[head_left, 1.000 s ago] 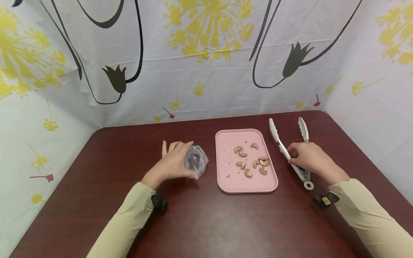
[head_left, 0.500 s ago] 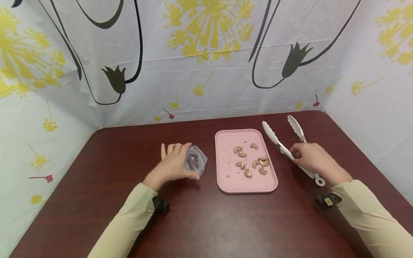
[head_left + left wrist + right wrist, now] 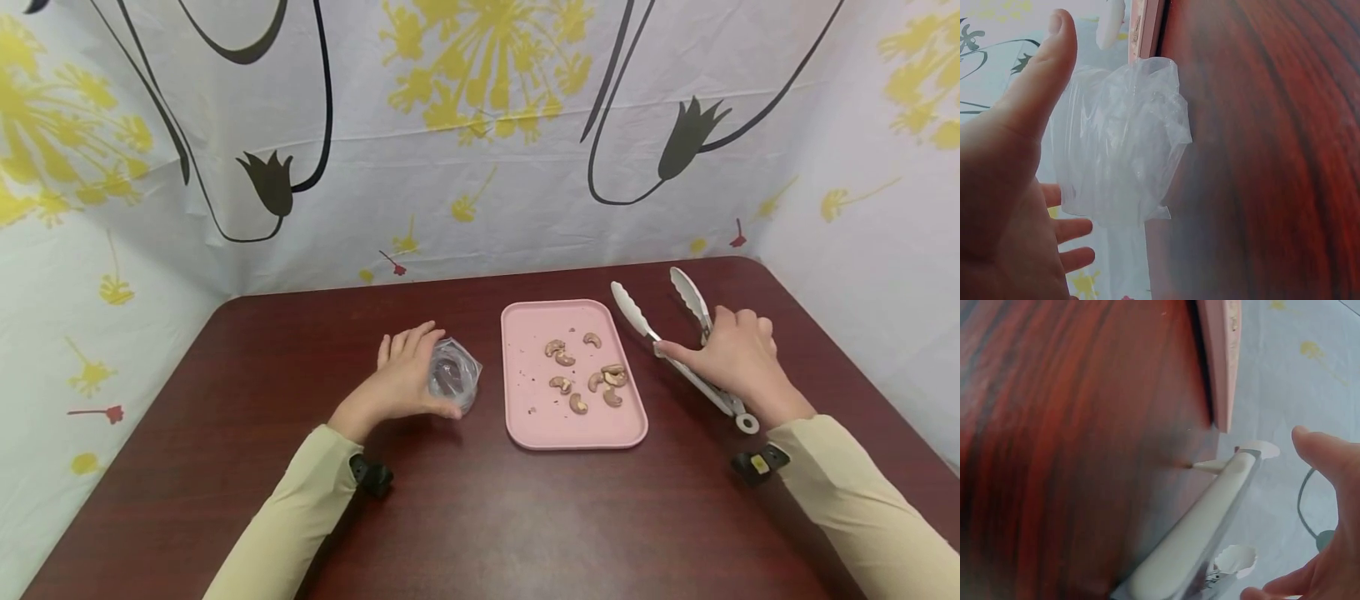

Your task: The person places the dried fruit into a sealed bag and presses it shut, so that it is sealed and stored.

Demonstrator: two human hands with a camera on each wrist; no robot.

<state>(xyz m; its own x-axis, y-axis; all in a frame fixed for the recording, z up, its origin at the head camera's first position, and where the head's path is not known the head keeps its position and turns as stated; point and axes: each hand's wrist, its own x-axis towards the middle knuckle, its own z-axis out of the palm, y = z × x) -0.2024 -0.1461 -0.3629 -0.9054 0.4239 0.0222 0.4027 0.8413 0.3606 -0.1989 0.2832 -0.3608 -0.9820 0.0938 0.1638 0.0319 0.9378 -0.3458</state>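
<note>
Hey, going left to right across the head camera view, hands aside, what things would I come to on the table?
Clear plastic bag, then pink tray with cashews on it, then white-ended tongs.

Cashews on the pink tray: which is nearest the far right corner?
The single cashew at back right; the other cashews lie farther left or nearer the front.
</note>
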